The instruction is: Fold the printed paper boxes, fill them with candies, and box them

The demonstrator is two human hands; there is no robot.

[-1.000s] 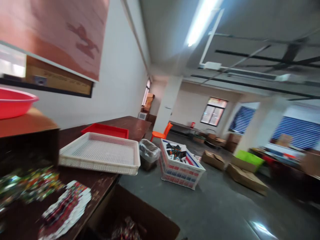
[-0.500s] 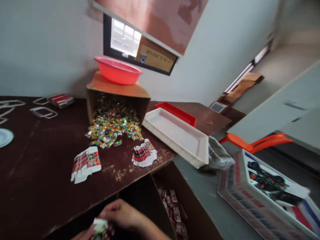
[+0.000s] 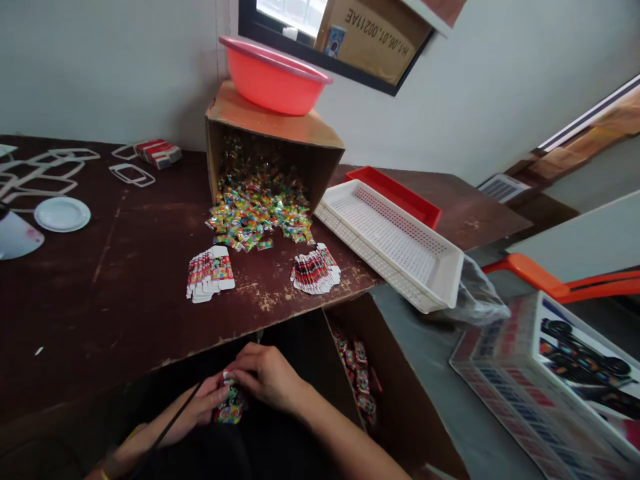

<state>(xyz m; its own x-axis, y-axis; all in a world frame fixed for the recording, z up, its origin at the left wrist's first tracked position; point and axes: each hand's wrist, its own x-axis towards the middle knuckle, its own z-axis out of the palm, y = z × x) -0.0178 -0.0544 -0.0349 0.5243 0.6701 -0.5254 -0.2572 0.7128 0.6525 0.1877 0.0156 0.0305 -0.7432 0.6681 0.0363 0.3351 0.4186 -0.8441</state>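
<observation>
Low in front of my body, just below the table edge, my left hand [image 3: 203,403] grips a small printed carton [image 3: 231,405] with red and multicoloured patterns. My right hand [image 3: 267,377] has its fingers closed on the carton's upper end, where a white flap shows in part. On the table beyond lie two fanned stacks of flattened cartons, a left stack [image 3: 210,273] and a right stack [image 3: 316,270]. Behind them, small clear packets of colourful sweets [image 3: 255,217] spill from a cardboard box [image 3: 277,127] lying on its side.
Right of my arm, an open cardboard box [image 3: 400,393] holds several filled cartons [image 3: 361,380]. A white perforated tray [image 3: 390,283] and a red tray [image 3: 400,198] lie at the table's right. A pink basin [image 3: 275,83] tops the sweets box. A white plate [image 3: 63,215] lies at left.
My view has tilted down and shifted left, so both hands show more fully. The carton now appears upright between my hands, its printed face visible. My right hand stays at its top.
</observation>
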